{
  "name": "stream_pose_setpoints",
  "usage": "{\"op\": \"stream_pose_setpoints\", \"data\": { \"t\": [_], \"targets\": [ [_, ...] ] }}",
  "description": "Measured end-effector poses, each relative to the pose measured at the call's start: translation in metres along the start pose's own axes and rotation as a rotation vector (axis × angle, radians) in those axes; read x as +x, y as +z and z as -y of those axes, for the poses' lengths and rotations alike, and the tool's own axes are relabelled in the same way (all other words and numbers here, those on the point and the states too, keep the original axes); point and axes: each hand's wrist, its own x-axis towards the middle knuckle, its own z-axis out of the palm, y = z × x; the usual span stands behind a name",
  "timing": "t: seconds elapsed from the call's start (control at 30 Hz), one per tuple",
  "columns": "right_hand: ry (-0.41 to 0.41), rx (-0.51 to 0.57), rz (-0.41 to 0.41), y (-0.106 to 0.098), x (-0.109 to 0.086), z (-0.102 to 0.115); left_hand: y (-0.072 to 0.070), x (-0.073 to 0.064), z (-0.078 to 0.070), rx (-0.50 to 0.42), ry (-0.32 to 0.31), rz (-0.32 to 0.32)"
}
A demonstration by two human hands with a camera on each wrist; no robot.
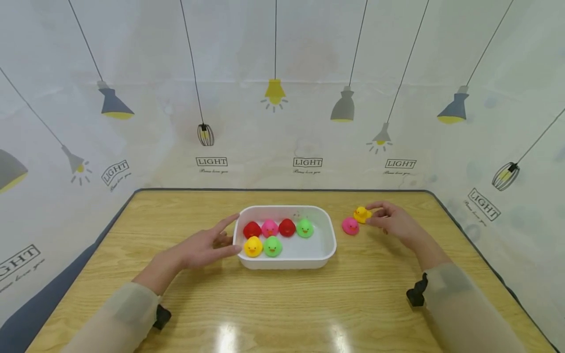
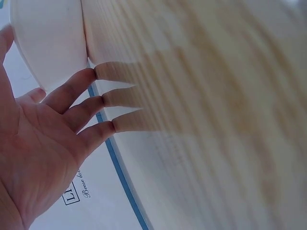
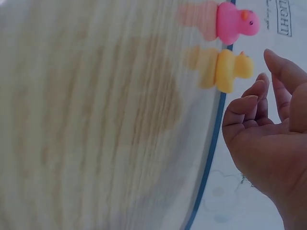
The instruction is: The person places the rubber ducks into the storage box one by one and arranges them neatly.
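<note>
A white plastic tray [image 1: 287, 264] stands on the table, holding two red rubber ducks, a pink duck [image 1: 269, 228], two green ducks and a yellow duck [image 1: 253, 246]. At its left end my left hand [image 1: 200, 249] is spread, with thumb and index finger at the rim. The left wrist view shows the other fingertips of that hand touching the tabletop beside the tray [image 2: 48, 43]. Right of the tray, my right hand [image 1: 395, 223] reaches toward a second yellow duck [image 3: 228, 69], fingers loosely bent. In the right wrist view a gap separates hand and duck. Another pink duck [image 3: 235, 24] sits beside it.
The wooden table [image 1: 273, 299] is glossy and has a dark edge. Behind it and along both sides hangs a pale sheet [image 1: 247, 176] printed with lamps. A dark strap piece [image 1: 417, 291] sits at the right sleeve's cuff.
</note>
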Motion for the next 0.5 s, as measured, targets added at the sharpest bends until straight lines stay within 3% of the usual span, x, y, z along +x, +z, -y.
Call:
{"op": "stream_pose_setpoints", "data": {
  "t": [0.2, 0.5],
  "targets": [
    [0.06, 0.002, -0.007, 0.0, 0.02, -0.011, -0.001, -0.001, 0.002, -0.005, -0.001, -0.004],
    [0.104, -0.042, -0.006, 0.0, 0.028, -0.018, 0.0, 0.0, -0.002, -0.01, 0.002, 0.004]
  ]
}}
